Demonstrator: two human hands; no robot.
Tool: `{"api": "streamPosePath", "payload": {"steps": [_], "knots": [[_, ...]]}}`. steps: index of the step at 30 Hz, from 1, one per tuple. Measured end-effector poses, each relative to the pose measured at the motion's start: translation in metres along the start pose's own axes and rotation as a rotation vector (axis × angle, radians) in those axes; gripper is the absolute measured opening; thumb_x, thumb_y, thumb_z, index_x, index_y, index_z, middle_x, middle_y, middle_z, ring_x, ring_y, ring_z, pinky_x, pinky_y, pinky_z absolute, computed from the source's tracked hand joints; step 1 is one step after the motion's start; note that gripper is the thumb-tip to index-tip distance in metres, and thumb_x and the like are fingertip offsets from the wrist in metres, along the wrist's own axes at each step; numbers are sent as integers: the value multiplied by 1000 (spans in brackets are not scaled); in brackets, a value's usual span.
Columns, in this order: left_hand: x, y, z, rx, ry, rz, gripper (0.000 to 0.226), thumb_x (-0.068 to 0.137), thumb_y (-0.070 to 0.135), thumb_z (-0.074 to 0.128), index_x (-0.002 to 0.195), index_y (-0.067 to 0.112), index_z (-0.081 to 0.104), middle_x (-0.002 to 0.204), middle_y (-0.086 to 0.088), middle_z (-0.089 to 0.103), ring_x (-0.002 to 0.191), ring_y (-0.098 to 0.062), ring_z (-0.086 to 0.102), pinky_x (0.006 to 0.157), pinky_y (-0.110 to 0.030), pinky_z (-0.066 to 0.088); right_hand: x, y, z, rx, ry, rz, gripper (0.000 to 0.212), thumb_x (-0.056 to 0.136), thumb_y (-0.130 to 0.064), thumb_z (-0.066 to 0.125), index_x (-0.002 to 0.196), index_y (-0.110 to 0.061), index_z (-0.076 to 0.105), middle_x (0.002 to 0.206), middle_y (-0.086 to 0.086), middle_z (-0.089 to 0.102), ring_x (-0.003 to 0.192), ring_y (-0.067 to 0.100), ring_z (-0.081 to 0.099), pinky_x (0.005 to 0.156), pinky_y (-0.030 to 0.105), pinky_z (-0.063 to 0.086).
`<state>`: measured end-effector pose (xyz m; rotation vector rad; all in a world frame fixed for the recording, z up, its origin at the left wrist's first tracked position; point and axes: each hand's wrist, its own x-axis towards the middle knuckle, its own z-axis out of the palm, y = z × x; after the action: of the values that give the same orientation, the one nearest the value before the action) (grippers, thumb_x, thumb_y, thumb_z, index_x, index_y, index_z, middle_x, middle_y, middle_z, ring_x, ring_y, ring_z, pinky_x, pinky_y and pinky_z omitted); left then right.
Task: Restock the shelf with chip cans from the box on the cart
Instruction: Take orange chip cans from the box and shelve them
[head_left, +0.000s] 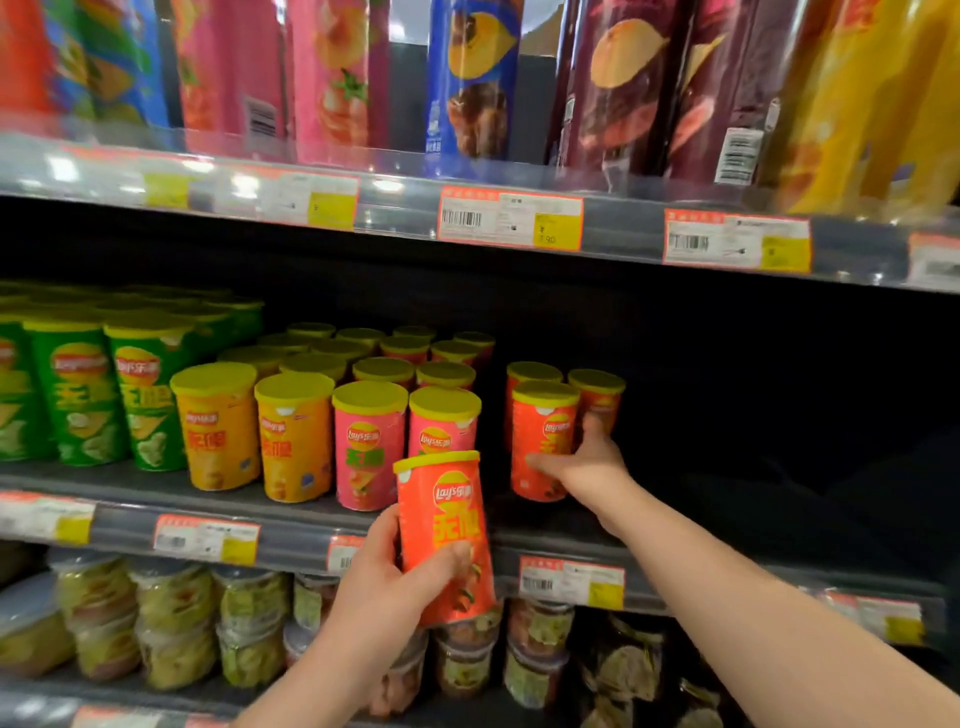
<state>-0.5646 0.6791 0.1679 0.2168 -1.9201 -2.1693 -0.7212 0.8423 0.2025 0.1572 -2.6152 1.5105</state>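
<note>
My left hand (395, 577) grips an orange-red chip can with a yellow lid (444, 525), held tilted in front of the middle shelf's edge (291, 525). My right hand (584, 460) reaches onto that shelf and holds the front orange-red can (540, 431) of a small group of three, thumb behind it and fingers across its front. Left of the gap stand rows of pink cans (369, 447), yellow-orange cans (218, 426) and green cans (83, 395). The box and cart are out of view.
To the right of the three orange-red cans, the middle shelf is dark and bare (753, 441). Tall chip tubes (472, 78) fill the shelf above. Clear tubs of snacks (249, 629) line the shelf below. Price tags (511, 218) run along the shelf edges.
</note>
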Motion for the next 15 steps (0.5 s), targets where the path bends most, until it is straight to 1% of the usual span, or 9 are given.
{"api": "streamPosePath", "payload": {"steps": [2,4,7,9,12,15], "knots": [[1,-2,3,-1,19,-4,34,80,17,74,92,37,50,94,6,67,83,-10,66,64,-23,49,9,6,5,-33,-21,-1,76,72,-26,80,133,-18,36,133,9,50,120,29,51,101,44,43],[1,-5,6,10,41,-3,33,79,16,74,92,37,51,89,8,68,79,-7,67,62,-22,48,16,11,9,-23,-26,-20,71,72,-24,80,129,-16,38,130,9,52,118,28,53,98,40,44],[3,-6,9,21,68,-2,34,78,16,75,94,37,52,89,7,70,80,-8,68,65,-24,49,26,15,14,-18,-32,-38,73,70,-28,82,127,-16,38,129,9,53,117,28,53,98,40,43],[5,-6,11,20,74,9,35,78,16,74,96,37,52,93,6,69,83,-9,68,66,-24,50,34,15,17,-12,-47,-53,79,69,-27,82,132,-16,36,132,9,52,120,27,52,101,40,42],[7,-5,17,7,63,19,36,78,18,74,96,39,50,95,7,68,83,-7,67,64,-21,49,39,17,18,-15,-68,-76,87,70,-25,82,139,-15,31,136,9,50,124,27,49,103,40,41],[9,-1,24,-8,38,34,39,72,23,75,99,38,51,95,8,69,84,-8,68,67,-23,51,38,21,15,19,-90,-73,93,71,-28,81,144,-17,25,141,8,45,128,27,46,105,43,40]]}}
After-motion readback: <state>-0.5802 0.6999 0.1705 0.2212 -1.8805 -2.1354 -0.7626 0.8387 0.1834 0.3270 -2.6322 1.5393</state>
